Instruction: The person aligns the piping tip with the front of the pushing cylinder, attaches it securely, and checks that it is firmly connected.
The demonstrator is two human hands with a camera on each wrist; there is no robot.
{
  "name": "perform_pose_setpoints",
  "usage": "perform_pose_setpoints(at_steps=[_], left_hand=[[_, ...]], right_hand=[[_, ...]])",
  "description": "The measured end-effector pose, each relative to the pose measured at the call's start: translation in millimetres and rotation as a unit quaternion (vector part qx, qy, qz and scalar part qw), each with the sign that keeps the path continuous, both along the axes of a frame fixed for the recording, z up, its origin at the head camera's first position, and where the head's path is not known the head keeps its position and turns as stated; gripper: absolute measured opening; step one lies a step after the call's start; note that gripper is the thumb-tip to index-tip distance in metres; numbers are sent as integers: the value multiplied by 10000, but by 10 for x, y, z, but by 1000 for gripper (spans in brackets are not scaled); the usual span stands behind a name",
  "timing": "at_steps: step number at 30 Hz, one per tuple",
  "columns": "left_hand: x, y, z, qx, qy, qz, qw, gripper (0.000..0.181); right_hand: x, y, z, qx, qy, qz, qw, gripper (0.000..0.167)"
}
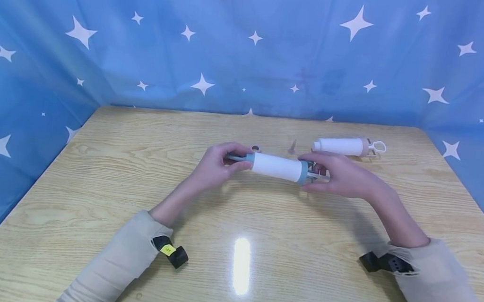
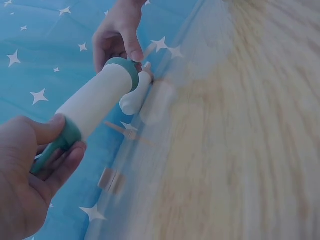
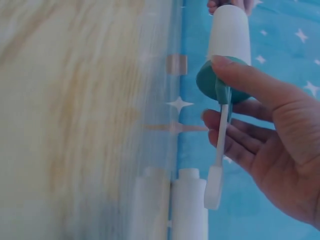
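A white pastry syringe (image 1: 276, 167) with teal ends is held level above the table between both hands. My left hand (image 1: 216, 168) pinches its teal nozzle end between thumb and fingers; the narrow teal nozzle (image 2: 47, 156) runs back into the palm. At the other end, my right hand (image 1: 346, 176) grips the teal collar (image 3: 207, 82), thumb on top. Past that collar sticks out the white plunger handle (image 3: 215, 182), beside the curled lower fingers. The inside of the barrel cannot be seen.
Behind the right hand lies a second white syringe (image 1: 340, 145) with a pinkish collar and loop handle. A small pinkish nozzle (image 1: 292, 147) stands upright on the wooden table (image 1: 199, 261). Near the left fingertips is a small brownish round piece (image 1: 255, 148). A starry blue curtain (image 1: 233, 50) borders the table.
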State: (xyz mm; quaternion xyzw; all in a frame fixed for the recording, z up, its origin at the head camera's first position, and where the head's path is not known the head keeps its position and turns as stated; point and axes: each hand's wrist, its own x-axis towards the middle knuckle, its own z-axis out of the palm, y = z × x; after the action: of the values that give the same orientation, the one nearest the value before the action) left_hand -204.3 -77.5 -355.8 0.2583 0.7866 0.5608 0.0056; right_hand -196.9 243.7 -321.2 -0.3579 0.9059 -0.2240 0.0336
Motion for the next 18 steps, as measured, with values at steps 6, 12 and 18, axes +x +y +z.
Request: perform_pose_setpoints(at_steps=[6,12,18], left_hand=[[-27,0,-26,-440,51,-145,9989,25],[-41,-4,-47,-873,-106,-169,9960,28],[-63,-29,-69,-1186,-171,-281,9924,28]], right_hand=[[-28,10,-42,9,-73,43,10000,56],[-41,17,-62,105,-199,20,9997,56],[-37,4,-56,180,-394,-43,9991,58]])
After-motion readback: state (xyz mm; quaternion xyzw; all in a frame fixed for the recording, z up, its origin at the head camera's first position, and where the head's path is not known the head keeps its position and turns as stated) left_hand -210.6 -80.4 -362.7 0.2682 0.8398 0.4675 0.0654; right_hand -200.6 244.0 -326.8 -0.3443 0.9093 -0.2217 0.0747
